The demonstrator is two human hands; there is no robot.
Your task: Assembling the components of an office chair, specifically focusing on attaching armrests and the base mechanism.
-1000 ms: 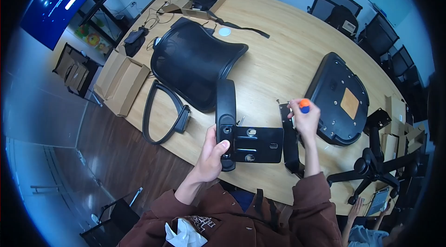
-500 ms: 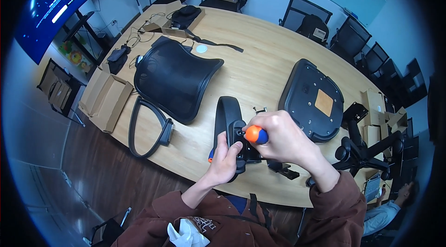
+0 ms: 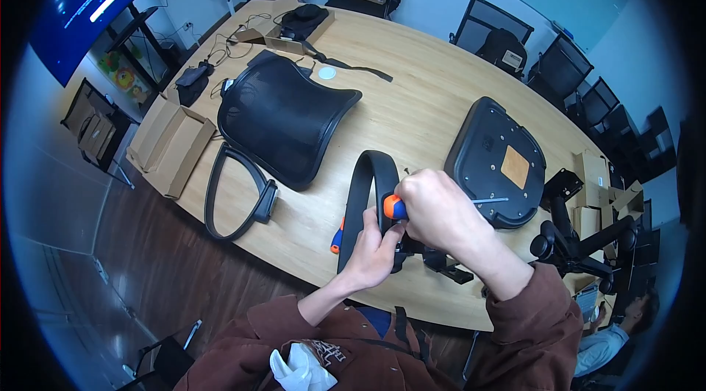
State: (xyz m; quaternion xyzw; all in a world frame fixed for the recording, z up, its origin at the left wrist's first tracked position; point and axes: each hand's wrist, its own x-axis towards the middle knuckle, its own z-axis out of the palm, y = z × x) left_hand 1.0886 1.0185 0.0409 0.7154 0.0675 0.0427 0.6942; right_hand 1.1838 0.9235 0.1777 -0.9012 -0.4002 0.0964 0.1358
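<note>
My right hand (image 3: pixel 445 214) is closed around a screwdriver (image 3: pixel 395 207) with an orange and blue handle. Its bare metal shaft sticks out to the right, past my knuckles, away from the armrest. A black loop-shaped chair armrest (image 3: pixel 358 185) stands at the near part of the table, gripped by my left hand (image 3: pixel 370 255) around its lower mounting end. My right hand partly covers that mount. Beside the armrest, on its left, lies a second orange and blue handle (image 3: pixel 337 238). Dark metal brackets (image 3: pixel 447 267) rest just right of my hands.
A mesh chair back (image 3: pixel 283 122) and another armrest (image 3: pixel 213 196) lie left on the table (image 3: pixel 419 82). On the right are an upturned seat (image 3: pixel 482 152) and a wheeled chair base (image 3: pixel 581 247). An open cardboard box (image 3: pixel 176 148) sits at the left edge. Another person (image 3: pixel 610 332) is at lower right.
The screwdriver has turned in my right hand; its shaft now shows pointing right. The armrest and both hands have shifted slightly, and the whole view has moved a little.
</note>
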